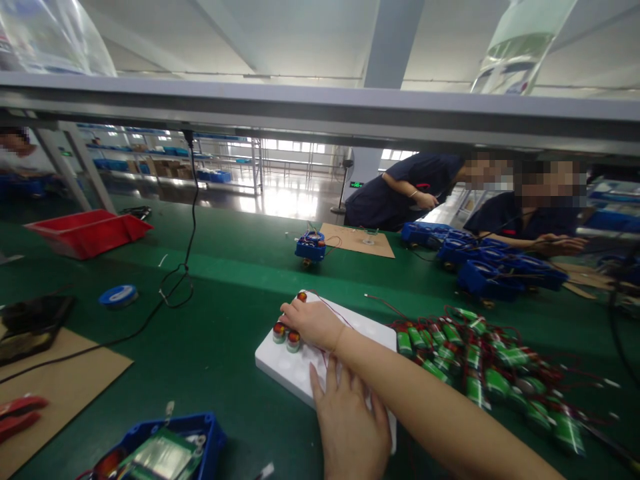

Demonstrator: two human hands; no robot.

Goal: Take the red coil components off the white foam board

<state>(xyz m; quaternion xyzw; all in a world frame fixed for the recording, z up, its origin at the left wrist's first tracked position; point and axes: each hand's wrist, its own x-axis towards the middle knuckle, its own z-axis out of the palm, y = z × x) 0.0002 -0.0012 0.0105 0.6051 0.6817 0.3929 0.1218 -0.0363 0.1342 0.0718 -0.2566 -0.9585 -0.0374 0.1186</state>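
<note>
A white foam tray [273, 360] with round hollows lies on the green table in front of me. Several short cylinders [293, 341] with green sides and shiny orange-brown tops, looking like wired batteries, stand upright at its left end. My right hand [315, 323] reaches across from the right, its fingers bent down among these cylinders. Whatever the fingertips grip is hidden beneath the hand. My left hand [350, 413] rests with spread fingers on the near part of the tray, under the right forearm. Thin dark red wires [340, 313] run over the tray.
A pile of green wired batteries [473, 360] lies right of the tray. Blue housings [487, 280] stand behind it, near two people. One blue unit [310, 247] stands mid-table. A red bin [87, 233], hanging black cable [193, 200], red-handled pliers [23, 413] and open blue housing [215, 433] are leftward.
</note>
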